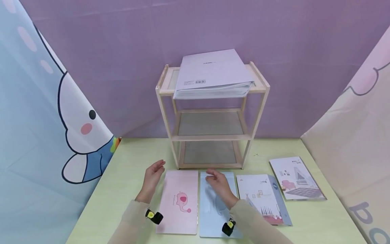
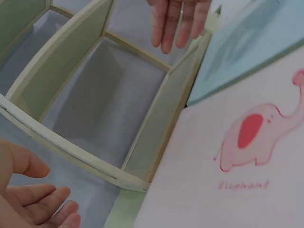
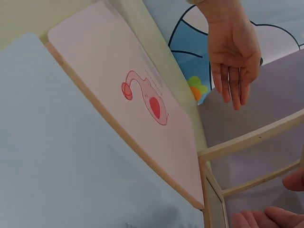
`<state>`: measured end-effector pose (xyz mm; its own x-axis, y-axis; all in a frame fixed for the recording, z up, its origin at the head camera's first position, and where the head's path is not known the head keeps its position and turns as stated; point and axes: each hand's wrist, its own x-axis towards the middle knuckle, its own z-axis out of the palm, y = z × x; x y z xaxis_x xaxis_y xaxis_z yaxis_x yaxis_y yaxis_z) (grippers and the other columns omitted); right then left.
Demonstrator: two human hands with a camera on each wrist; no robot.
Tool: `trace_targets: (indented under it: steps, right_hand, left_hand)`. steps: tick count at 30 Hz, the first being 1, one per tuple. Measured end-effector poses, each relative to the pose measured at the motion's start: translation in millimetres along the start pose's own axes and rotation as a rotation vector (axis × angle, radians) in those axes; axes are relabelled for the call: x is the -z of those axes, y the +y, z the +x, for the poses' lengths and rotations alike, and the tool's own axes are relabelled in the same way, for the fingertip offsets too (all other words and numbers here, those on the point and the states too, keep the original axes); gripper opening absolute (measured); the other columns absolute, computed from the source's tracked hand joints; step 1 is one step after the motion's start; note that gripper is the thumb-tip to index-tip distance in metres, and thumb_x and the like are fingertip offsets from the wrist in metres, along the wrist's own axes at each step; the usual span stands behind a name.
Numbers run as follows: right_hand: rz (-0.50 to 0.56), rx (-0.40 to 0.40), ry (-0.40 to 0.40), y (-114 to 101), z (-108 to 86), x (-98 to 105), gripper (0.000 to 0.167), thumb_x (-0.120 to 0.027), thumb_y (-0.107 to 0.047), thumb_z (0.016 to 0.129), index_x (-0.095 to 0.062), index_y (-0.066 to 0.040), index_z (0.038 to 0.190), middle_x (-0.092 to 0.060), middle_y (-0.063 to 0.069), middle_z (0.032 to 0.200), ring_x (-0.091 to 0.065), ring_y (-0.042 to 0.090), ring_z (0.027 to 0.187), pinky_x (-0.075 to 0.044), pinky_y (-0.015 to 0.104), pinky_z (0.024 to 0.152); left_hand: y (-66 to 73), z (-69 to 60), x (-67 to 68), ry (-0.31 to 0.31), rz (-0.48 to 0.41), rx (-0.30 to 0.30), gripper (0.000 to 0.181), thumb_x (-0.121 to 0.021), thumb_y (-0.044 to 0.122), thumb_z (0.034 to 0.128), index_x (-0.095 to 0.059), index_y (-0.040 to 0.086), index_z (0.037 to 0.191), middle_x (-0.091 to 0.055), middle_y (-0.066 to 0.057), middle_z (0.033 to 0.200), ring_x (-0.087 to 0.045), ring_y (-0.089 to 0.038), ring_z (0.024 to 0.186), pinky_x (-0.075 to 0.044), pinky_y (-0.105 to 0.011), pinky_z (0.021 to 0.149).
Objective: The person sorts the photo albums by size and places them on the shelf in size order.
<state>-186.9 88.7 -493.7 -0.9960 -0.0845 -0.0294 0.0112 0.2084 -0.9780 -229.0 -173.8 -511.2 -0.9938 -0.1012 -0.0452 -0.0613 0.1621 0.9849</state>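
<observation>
My left hand hovers left of the pink notebook, which has a red elephant drawing; its fingers are relaxed and hold nothing. Over the blue notebook hangs my right hand, also holding nothing, its fingers loosely bent. Both notebooks lie side by side on the table in front of a wooden three-tier shelf. On the shelf's top tier rests a thick white binder-like book with a barcode. In the left wrist view, the fingers of both hands appear apart from the shelf.
Right of the blue notebook lie a white folder with a grey-blue flap and a white booklet with a house picture. The pale green table is bordered by a purple cloth behind and printed curtains at both sides.
</observation>
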Motion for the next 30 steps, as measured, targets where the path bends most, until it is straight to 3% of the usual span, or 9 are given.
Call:
trace_targets:
  steps: [3,5,8,15,22,30]
  right_hand:
    - [-0.011,-0.007,-0.019,19,6.4,-7,0.034,-0.055,-0.007,0.091,-0.055,0.01,0.121,-0.058,0.026,0.119,-0.061,0.031,0.1,-0.052,0.036,0.079]
    - [-0.026,-0.006,-0.033,33,9.5,-12,0.036,-0.056,-0.008,0.091,-0.055,0.009,0.122,-0.058,0.025,0.119,-0.061,0.03,0.099,-0.053,0.034,0.078]
    - [-0.032,-0.022,-0.058,39,7.1,-18,0.036,-0.055,-0.007,0.09,-0.054,0.01,0.122,-0.059,0.025,0.118,-0.061,0.031,0.099,-0.052,0.036,0.078]
    - [-0.031,-0.071,-0.122,43,1.4,-30,0.04,-0.055,-0.011,0.09,-0.052,0.009,0.124,-0.058,0.025,0.118,-0.06,0.029,0.098,-0.052,0.037,0.079]
    - [-0.04,-0.109,-0.162,43,-3.6,-39,0.046,-0.055,-0.014,0.091,-0.047,0.01,0.128,-0.049,0.028,0.129,-0.053,0.04,0.112,-0.048,0.046,0.091]
    - [-0.033,-0.102,-0.171,42,-9.2,-43,0.051,-0.054,-0.014,0.09,-0.043,0.014,0.131,-0.045,0.031,0.134,-0.048,0.044,0.117,-0.046,0.049,0.093]
  left_hand:
    - [-8.0,1.0,0.6,-0.005,0.022,0.008,0.042,-0.047,-0.002,0.0935,-0.042,-0.01,0.135,-0.046,-0.026,0.136,-0.042,-0.04,0.127,-0.039,-0.04,0.103]
    - [-13.7,1.4,0.5,-0.01,0.039,0.022,0.043,-0.047,-0.001,0.093,-0.041,-0.01,0.135,-0.046,-0.026,0.136,-0.042,-0.039,0.126,-0.043,-0.034,0.1]
    - [-21.1,1.1,-0.3,-0.014,0.055,0.048,0.044,-0.048,0.0,0.0929,-0.04,-0.009,0.136,-0.046,-0.026,0.137,-0.044,-0.039,0.126,-0.044,-0.031,0.096]
    - [-32.0,-4.1,1.6,-0.02,0.099,0.115,0.046,-0.045,0.002,0.0937,-0.036,-0.011,0.137,-0.041,-0.028,0.139,-0.04,-0.042,0.127,-0.038,-0.049,0.103]
    - [-41.9,-10.0,5.4,-0.035,0.173,0.144,0.049,-0.047,0.003,0.0919,-0.034,-0.012,0.137,-0.04,-0.029,0.139,-0.036,-0.044,0.129,-0.032,-0.051,0.106]
    - [-52.0,-12.4,5.7,-0.036,0.181,0.156,0.048,-0.046,0.002,0.0921,-0.035,-0.014,0.136,-0.04,-0.032,0.137,-0.037,-0.046,0.127,-0.033,-0.051,0.105]
